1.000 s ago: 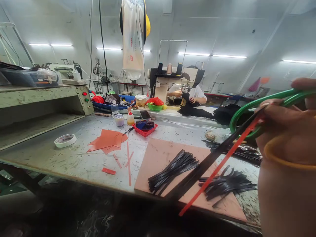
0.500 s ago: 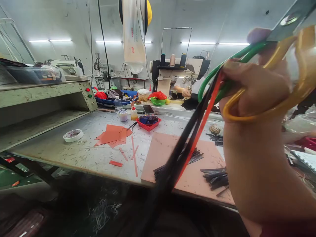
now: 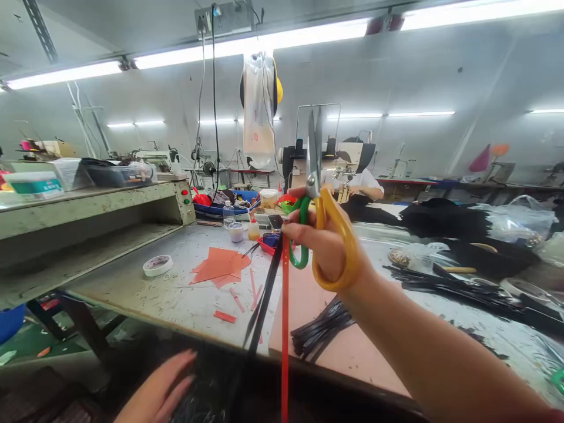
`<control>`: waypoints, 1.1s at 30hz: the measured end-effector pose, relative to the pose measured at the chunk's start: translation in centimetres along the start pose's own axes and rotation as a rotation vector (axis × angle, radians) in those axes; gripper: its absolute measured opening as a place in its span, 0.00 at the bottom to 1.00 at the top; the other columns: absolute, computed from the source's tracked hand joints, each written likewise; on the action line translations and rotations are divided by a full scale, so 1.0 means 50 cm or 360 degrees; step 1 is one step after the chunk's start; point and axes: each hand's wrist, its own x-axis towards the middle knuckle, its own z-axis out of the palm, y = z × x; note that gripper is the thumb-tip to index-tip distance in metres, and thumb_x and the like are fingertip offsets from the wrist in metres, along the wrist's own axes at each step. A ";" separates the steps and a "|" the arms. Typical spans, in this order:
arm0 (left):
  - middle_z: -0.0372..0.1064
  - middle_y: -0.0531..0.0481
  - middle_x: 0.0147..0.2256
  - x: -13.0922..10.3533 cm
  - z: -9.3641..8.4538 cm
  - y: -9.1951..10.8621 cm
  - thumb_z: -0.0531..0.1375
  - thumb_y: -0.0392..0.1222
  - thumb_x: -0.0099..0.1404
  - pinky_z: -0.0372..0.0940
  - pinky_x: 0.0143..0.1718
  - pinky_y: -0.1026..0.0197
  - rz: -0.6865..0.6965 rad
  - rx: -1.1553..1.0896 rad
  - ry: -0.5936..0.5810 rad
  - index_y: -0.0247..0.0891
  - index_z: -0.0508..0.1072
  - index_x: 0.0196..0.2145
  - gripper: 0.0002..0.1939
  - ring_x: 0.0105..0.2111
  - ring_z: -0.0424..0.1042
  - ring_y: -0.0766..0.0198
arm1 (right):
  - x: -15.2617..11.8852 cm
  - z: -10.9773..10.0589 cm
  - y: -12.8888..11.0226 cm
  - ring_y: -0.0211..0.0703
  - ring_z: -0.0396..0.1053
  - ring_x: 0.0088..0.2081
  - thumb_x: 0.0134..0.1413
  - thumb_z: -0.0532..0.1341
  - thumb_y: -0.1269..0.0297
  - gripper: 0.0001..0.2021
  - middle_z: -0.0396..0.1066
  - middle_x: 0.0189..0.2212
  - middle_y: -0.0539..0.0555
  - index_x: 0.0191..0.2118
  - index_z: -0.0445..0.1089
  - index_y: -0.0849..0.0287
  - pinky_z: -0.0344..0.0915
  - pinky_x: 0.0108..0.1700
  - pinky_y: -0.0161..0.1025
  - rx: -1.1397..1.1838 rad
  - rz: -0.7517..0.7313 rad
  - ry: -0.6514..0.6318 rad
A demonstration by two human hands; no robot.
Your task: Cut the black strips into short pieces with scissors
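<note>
My right hand (image 3: 328,244), raised over the table, has its fingers through the handles of a pair of scissors (image 3: 313,176). One handle loop is green, the other yellow, and the blades point upward, slightly apart. Between thumb and finger the same hand pinches a long red strip (image 3: 285,317) and black strips (image 3: 267,294), which hang down past the table's front edge. At the lower left, my left hand (image 3: 159,388) is held low in front of the table, fingers stretched out and nothing in them.
A pinkish board (image 3: 352,358) carries a bundle of black strips (image 3: 324,329). Left of it lie orange sheets (image 3: 218,265), red scraps and a tape roll (image 3: 157,265). More black strips (image 3: 445,285) lie at right. Behind, a person (image 3: 370,187) sits at a sewing machine.
My right hand has moved away from the camera and towards the middle with the scissors and strips, which now hang straighter. My left hand has come into view. The view has tilted up.
</note>
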 end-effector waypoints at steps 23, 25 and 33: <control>0.51 0.61 0.16 0.106 0.065 0.250 0.51 0.55 0.60 0.49 0.18 0.68 -0.0146 -0.1146 -0.0288 0.38 0.64 0.30 0.17 0.17 0.51 0.71 | -0.035 0.065 0.091 0.35 0.62 0.26 0.35 0.62 0.70 0.18 0.62 0.22 0.43 0.39 0.63 0.55 0.63 0.29 0.34 0.0068 0.0262 0.0045; 0.51 0.61 0.16 0.101 0.069 0.243 0.49 0.54 0.62 0.49 0.19 0.67 -0.0152 -0.1144 -0.0265 0.37 0.65 0.31 0.17 0.17 0.51 0.71 | -0.040 0.062 0.092 0.35 0.63 0.26 0.36 0.62 0.70 0.18 0.63 0.23 0.43 0.39 0.62 0.55 0.63 0.29 0.34 0.0095 0.0278 0.0007; 0.58 0.56 0.20 0.102 0.079 0.246 0.51 0.53 0.62 0.54 0.25 0.65 -0.0091 -0.1122 -0.0238 0.36 0.70 0.33 0.18 0.22 0.57 0.67 | -0.049 0.042 0.085 0.36 0.65 0.27 0.35 0.62 0.69 0.19 0.64 0.23 0.43 0.39 0.62 0.56 0.64 0.30 0.34 0.0097 0.0345 0.0002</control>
